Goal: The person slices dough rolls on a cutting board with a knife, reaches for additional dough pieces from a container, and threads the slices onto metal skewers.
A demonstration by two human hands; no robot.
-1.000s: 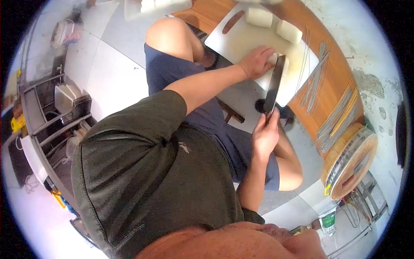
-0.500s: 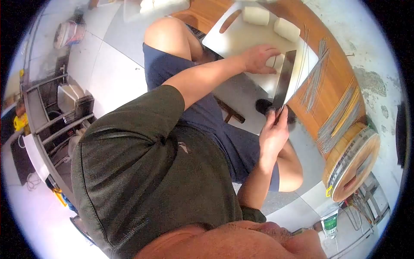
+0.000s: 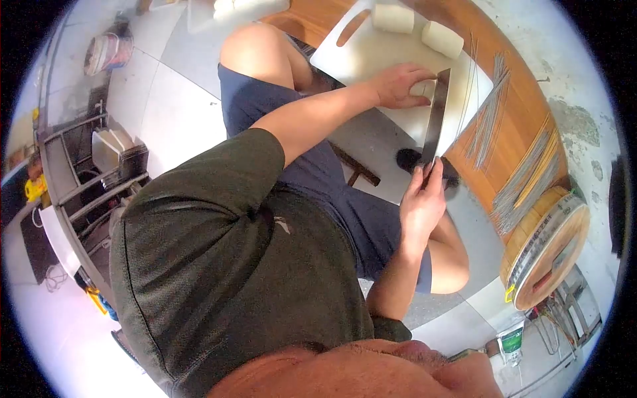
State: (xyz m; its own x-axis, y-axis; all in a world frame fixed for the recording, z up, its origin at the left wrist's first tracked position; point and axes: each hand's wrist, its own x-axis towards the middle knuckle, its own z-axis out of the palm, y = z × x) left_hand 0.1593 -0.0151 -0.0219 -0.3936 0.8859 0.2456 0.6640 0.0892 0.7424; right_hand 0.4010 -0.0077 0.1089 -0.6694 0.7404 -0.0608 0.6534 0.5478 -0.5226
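My right hand [image 3: 423,199] grips the handle of a long, broad-bladed knife [image 3: 438,113], whose blade reaches up over a white cutting board [image 3: 325,58]. Beside the blade, the thumb and fingers of my left hand [image 3: 401,86] curl around a pale piece [image 3: 421,87], partly hidden and hard to tell from the board. The left fingertips are close to the blade. Two thick white rolls, one [image 3: 393,18] near the board's handle slot and another [image 3: 442,40] to its right, lie at the far side.
On the wooden table [image 3: 481,180] lie bundles of thin sticks [image 3: 490,116], more [image 3: 527,179] nearer its end. A round wooden tub [image 3: 547,255] stands beyond. A metal rack [image 3: 76,176] is at the left. A white tray [image 3: 269,8] with white pieces sits at the top.
The knife blade has shifted slightly left and up, against the pale piece. My left hand has moved a little up, with its fingers closer around the piece.
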